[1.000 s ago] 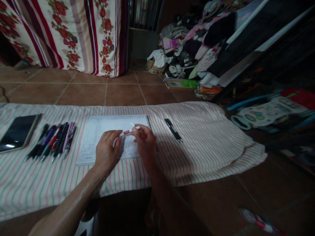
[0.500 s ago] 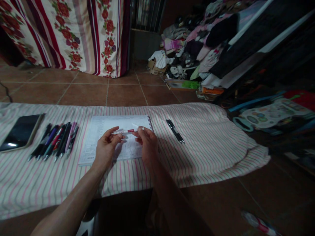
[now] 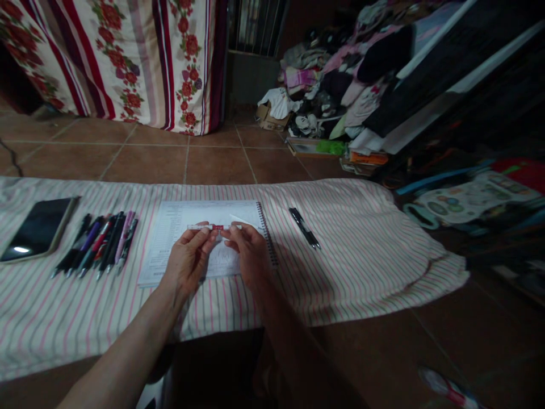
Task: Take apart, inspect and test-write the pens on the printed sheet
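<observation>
My left hand (image 3: 188, 257) and my right hand (image 3: 248, 253) pinch a thin white pen with a red band (image 3: 216, 227) between them, level, just above an open spiral notebook (image 3: 179, 230). The left fingers hold its left part, the right fingers its right end. A small white cap or piece (image 3: 240, 219) lies on the page just beyond the right hand. The notebook rests on a striped cloth (image 3: 349, 250) spread over the floor.
A row of several pens (image 3: 100, 243) lies left of the notebook, with a dark phone (image 3: 36, 229) farther left. A black pen (image 3: 304, 227) lies to the right. Brown tiles, a flowered cloth (image 3: 128, 57), heaped clothes (image 3: 332, 85) and toys (image 3: 464, 199) surround the cloth.
The pen went from tilted in my right hand to level between both hands. My left hand rose from the page and took its left part.
</observation>
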{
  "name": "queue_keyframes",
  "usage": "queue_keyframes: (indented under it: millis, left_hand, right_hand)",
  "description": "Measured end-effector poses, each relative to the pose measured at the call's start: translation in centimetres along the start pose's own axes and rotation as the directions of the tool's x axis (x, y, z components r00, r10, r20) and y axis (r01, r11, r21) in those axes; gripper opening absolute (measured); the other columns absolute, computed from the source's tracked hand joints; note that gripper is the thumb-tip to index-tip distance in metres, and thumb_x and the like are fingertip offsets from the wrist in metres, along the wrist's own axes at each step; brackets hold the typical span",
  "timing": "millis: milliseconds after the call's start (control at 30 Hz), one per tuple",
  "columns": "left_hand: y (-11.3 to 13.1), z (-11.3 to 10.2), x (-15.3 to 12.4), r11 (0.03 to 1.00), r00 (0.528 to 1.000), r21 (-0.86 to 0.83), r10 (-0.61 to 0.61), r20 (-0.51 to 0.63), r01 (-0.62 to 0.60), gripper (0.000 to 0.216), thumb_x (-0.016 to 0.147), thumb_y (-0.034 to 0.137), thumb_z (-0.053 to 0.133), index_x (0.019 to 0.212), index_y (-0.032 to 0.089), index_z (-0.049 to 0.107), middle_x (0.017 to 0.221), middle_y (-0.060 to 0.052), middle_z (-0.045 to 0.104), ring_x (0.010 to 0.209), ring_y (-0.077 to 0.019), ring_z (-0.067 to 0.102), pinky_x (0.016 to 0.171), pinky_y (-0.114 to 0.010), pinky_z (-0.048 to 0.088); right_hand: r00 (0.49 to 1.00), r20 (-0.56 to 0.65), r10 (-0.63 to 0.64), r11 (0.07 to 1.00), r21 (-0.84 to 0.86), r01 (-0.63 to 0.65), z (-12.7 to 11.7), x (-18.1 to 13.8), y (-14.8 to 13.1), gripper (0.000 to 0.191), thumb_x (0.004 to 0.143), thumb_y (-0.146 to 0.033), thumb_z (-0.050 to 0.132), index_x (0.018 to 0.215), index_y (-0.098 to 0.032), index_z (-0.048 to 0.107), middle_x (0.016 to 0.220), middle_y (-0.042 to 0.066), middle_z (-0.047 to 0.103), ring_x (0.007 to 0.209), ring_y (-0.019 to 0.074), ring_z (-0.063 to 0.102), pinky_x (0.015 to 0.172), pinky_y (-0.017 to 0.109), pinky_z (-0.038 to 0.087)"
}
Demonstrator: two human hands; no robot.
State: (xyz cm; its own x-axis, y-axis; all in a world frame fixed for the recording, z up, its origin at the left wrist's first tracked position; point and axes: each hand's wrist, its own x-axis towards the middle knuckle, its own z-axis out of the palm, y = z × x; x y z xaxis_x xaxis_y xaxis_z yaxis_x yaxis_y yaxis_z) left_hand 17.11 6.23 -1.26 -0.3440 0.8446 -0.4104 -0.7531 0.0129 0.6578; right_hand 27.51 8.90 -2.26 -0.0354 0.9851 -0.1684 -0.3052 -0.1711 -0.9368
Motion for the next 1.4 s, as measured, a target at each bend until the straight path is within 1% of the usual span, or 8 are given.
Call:
queue_keyframes:
  millis: [200,333,567,867,1067,1167,1233,1400]
  left_hand:
    - [0.0,-0.5,0.1,0.999,0.998,0.035,-0.015,0.06,0.013,0.011,0.076,0.002,0.055,0.071,0.009,0.061,0.073,-0.007,0.067,0.069,-0.0141,0.066,0.066,-0.023,0.056]
    - [0.9,-0.7,-0.2,1.0,1.0,0.001,-0.025,0.016,0.025,0.019,0.081,0.004,0.048,0.066,0.009,0.057,0.072,-0.008,0.067,0.068,-0.0133,0.067,0.062,-0.02,0.055]
    - [2.9,-1.4,-0.7,0.999,0.997,-0.046,-0.022,-0.079,0.018,0.019,0.083,0.007,0.046,0.067,0.011,0.055,0.064,-0.004,0.062,0.059,-0.0101,0.064,0.056,-0.016,0.053]
    - [4.9,-2.7,-1.0,0.998,0.989,-0.027,-0.052,-0.135,0.049,0.016,0.081,0.008,0.045,0.069,0.011,0.054,0.064,-0.005,0.061,0.057,-0.013,0.065,0.048,-0.017,0.051]
    - [5.1,-3.2,-0.7,0.986,0.991,-0.14,-0.103,-0.091,0.09,0.018,0.084,0.008,0.04,0.072,0.011,0.053,0.06,-0.004,0.061,0.053,-0.0132,0.064,0.043,-0.016,0.05]
    - [4.9,-3.0,-0.4,0.993,0.988,-0.113,-0.061,-0.139,0.045,0.015,0.084,0.009,0.04,0.074,0.012,0.052,0.06,-0.004,0.062,0.052,-0.014,0.064,0.042,-0.016,0.049]
    - [4.6,-2.7,-0.3,0.998,0.982,-0.057,0.001,-0.187,-0.012,0.013,0.083,0.009,0.041,0.075,0.012,0.05,0.059,-0.005,0.062,0.051,-0.0144,0.064,0.041,-0.016,0.049]
    - [3.5,-1.5,0.1,0.994,0.976,0.041,0.104,-0.193,-0.098,0.01,0.082,0.011,0.042,0.075,0.012,0.049,0.057,-0.004,0.061,0.049,-0.015,0.064,0.041,-0.017,0.049]
  right_hand:
    - [0.997,0.022,-0.067,0.991,-0.117,0.069,-0.3,0.1,0.5,0.026,0.073,-0.034,0.062,0.089,-0.014,0.059,0.076,0.004,0.068,0.076,0.0178,0.068,0.061,0.025,0.057]
    - [0.989,0.052,-0.138,0.973,-0.179,0.145,-0.1,0.0,0.8,0.032,0.074,-0.036,0.06,0.097,-0.014,0.056,0.084,0.006,0.067,0.075,0.0175,0.068,0.057,0.023,0.056]
    - [0.953,0.151,-0.262,0.873,-0.385,0.3,-0.2,-0.7,1.9,0.034,0.08,-0.038,0.053,0.105,-0.015,0.052,0.081,0.004,0.063,0.071,0.0152,0.067,0.054,0.022,0.054]
    - [0.838,0.328,-0.436,0.626,-0.558,0.544,0.3,-2.5,2.4,0.025,0.087,-0.027,0.044,0.107,-0.016,0.053,0.081,0.004,0.065,0.069,0.0125,0.066,0.063,0.023,0.052]
    - [0.792,0.401,-0.46,0.574,-0.547,0.61,0.4,-4.9,2.8,0.023,0.088,-0.022,0.042,0.107,-0.018,0.053,0.084,0.004,0.067,0.067,0.0101,0.066,0.063,0.021,0.052]
    - [0.757,0.456,-0.468,0.497,-0.572,0.652,-0.3,-5.8,2.6,0.022,0.088,-0.02,0.043,0.106,-0.018,0.055,0.083,0.004,0.067,0.069,0.0107,0.066,0.067,0.022,0.052]
    - [0.754,0.448,-0.48,0.473,-0.593,0.652,-0.9,-6.1,2.3,0.02,0.088,-0.021,0.043,0.103,-0.018,0.057,0.083,0.005,0.068,0.068,0.0112,0.066,0.067,0.023,0.053]
    - [0.798,0.412,-0.439,0.535,-0.594,0.601,-1.6,-6.7,1.0,0.02,0.087,-0.02,0.045,0.102,-0.017,0.057,0.08,0.004,0.067,0.065,0.0105,0.065,0.063,0.021,0.053]
